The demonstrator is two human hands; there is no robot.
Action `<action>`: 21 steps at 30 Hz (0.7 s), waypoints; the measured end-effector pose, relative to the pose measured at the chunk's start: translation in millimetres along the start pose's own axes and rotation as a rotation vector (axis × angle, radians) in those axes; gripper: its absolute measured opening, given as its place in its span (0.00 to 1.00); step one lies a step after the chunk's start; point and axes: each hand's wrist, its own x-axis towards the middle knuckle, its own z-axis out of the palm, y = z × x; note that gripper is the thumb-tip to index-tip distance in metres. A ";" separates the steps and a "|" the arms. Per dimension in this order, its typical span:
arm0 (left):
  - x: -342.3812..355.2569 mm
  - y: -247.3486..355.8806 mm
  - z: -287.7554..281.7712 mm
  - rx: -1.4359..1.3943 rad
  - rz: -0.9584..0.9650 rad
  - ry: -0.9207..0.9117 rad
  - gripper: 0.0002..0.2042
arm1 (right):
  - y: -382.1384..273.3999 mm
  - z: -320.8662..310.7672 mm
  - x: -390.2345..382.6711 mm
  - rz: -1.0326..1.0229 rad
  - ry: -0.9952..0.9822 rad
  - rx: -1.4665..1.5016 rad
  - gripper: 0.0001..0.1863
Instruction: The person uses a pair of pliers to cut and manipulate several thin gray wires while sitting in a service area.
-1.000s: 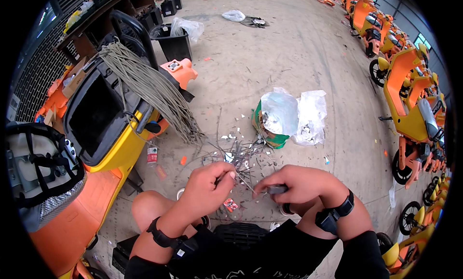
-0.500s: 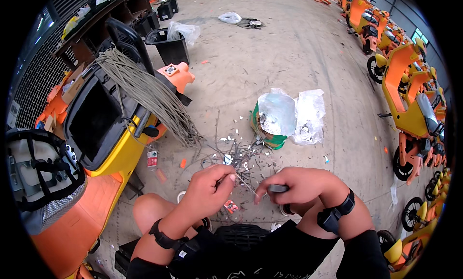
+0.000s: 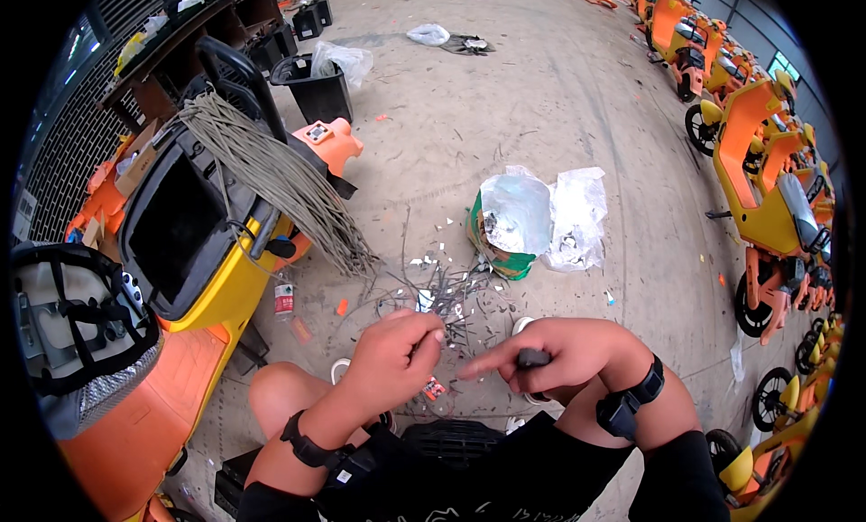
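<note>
My left hand [image 3: 394, 358] is closed in a pinch above the floor, thumb against the bent forefinger; what it may hold is hidden. Facing it, my right hand [image 3: 573, 352] curls round a small dark object [image 3: 533, 358], of which only a blunt black end shows. The right forefinger stretches out toward the left hand, with a gap between them. Beyond both hands, a heap of thin dark strips and white scraps [image 3: 442, 296] lies on the floor. A bundle of long grey cords [image 3: 271, 179] drapes over a yellow-and-orange scooter body at my left.
Past the scraps stands an open green sack with white lining [image 3: 514, 217], beside a clear plastic sheet [image 3: 575, 224]. A black bin [image 3: 317, 91] is at the far left. Rows of orange-and-yellow scooters [image 3: 762, 188] line the right. A scooter seat part [image 3: 81, 323] is near left.
My right hand has shifted slightly, its forefinger now straighter and farther left. A thin pale strand seen between the hands earlier no longer shows. The left hand has barely moved.
</note>
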 end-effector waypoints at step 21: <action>-0.2 5.2 -1.7 -0.005 0.200 0.050 0.04 | 0.9 -4.0 6.1 0.083 0.060 -0.175 0.28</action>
